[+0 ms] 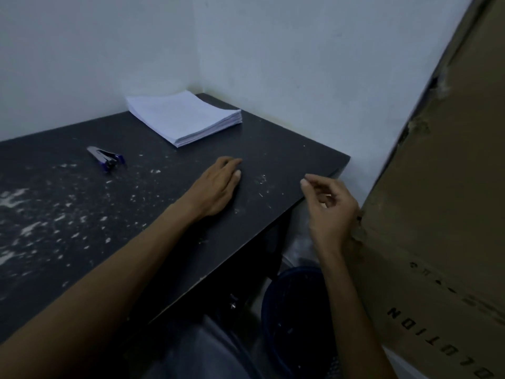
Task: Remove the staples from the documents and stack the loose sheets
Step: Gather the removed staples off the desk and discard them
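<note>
Dark desk (287,160): I see the sheet stack (183,116) at its far corner. Left hand (218,187) lies flat by the right edge; right hand (330,209) curls beyond it, grip indeterminate. Cardboard box (437,214) reads "OLUTION".

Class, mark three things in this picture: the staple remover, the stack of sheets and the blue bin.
staple remover (108,159), head view, on its dark middle body.
stack of sheets (183,116), head view, on the top sheet.
blue bin (299,270), head view, on its far rim.
</note>
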